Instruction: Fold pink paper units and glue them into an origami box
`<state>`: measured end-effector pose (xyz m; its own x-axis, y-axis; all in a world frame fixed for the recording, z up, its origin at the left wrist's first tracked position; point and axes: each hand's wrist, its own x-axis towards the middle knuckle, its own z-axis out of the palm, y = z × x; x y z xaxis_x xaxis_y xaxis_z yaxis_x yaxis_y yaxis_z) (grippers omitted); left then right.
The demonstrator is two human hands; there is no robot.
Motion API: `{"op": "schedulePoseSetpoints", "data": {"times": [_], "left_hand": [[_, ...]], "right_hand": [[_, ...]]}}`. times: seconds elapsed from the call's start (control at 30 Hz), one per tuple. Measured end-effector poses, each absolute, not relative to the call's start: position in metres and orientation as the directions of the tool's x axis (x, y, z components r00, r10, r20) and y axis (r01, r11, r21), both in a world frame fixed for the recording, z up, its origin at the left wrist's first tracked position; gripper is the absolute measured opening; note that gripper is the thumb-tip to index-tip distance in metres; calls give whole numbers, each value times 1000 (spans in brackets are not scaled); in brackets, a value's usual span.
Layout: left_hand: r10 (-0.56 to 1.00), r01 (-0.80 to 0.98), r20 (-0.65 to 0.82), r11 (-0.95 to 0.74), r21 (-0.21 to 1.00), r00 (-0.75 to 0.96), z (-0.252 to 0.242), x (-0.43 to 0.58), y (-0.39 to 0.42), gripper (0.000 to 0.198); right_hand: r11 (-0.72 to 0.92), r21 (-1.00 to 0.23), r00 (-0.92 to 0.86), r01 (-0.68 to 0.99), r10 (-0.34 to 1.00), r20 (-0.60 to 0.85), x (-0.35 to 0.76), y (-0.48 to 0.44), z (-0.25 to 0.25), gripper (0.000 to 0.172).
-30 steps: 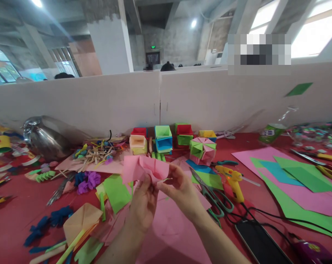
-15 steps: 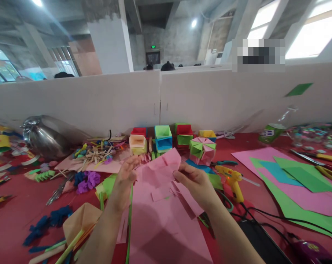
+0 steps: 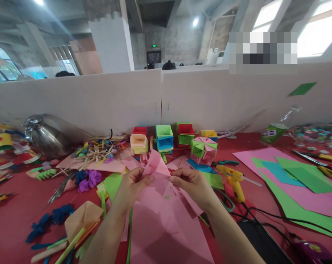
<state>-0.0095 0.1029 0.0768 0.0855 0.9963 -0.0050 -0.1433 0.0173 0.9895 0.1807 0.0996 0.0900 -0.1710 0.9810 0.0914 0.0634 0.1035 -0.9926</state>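
Observation:
A creased piece of pink paper (image 3: 156, 169) is held up between my two hands, one corner pointing up and away. My left hand (image 3: 135, 187) pinches its left side between thumb and fingers. On the opposite edge, my right hand (image 3: 189, 185) pinches the paper the same way. Below them lies a large pink sheet (image 3: 168, 234), with smaller pink scraps on it near my right wrist. Folded paper boxes (image 3: 164, 137) in several colours stand beyond my hands, beside a pink and green folded paper piece (image 3: 203, 148).
A yellow glue gun (image 3: 234, 179) with a black cord lies at the right, near coloured paper sheets (image 3: 306, 205). At the left are a metal jug (image 3: 49, 135), small sticks (image 3: 98, 154) and purple paper flowers (image 3: 90, 180). A white partition (image 3: 100, 99) closes off the back.
My left hand has come down and right and now pinches the paper's left side. The paper has turned, so its corner points up. My right hand has shifted slightly left.

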Motion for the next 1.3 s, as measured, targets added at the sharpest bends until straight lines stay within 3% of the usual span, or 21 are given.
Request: {"op": "schedulePoseSetpoints", "data": {"times": [0.37, 1.0, 1.13, 1.3], "left_hand": [[990, -130, 7, 12, 991, 144, 78, -9, 101, 26], [977, 72, 60, -76, 995, 206, 79, -5, 95, 26], [979, 114, 120, -140, 984, 164, 80, -4, 94, 24], [964, 129, 222, -241, 962, 146, 77, -2, 93, 18]], "right_hand": [[115, -993, -193, 26, 975, 108, 181, 96, 93, 25], [191, -968, -134, 161, 976, 170, 177, 94, 92, 30], [183, -975, -109, 123, 979, 170, 175, 93, 90, 40], [164, -985, -72, 45, 984, 161, 168, 95, 83, 32]]}}
